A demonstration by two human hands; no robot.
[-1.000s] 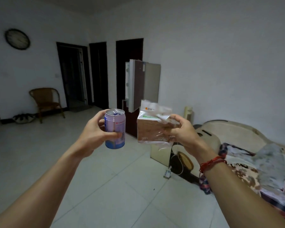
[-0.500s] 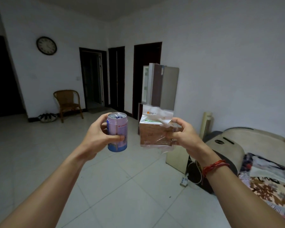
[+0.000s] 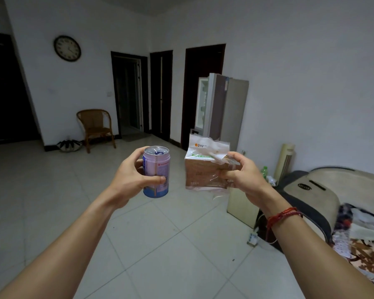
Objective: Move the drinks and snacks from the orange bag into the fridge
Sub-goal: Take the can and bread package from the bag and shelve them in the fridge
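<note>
My left hand point(image 3: 132, 178) grips a pink and blue drink can point(image 3: 156, 172), held upright in front of me. In my right hand point(image 3: 245, 180) is a clear plastic bag of brown bread point(image 3: 205, 169), pinched at its right side. Across the room by the right wall stands the fridge point(image 3: 233, 108), its upper door point(image 3: 214, 104) swung open with white door shelves showing. Both items are at chest height, well short of the fridge. The orange bag is out of view.
A wicker chair point(image 3: 96, 127) stands against the far wall under a wall clock point(image 3: 67, 48). Three dark doorways line the back. A low cabinet point(image 3: 242, 203), a slim fan point(image 3: 286, 160) and a sofa point(image 3: 333, 190) with a patterned blanket sit on the right. Tiled floor lies ahead.
The view has swung left and forward, so the fridge, chair and clock sit further right and larger. Both hands keep the can and bread bag in the same hold.
</note>
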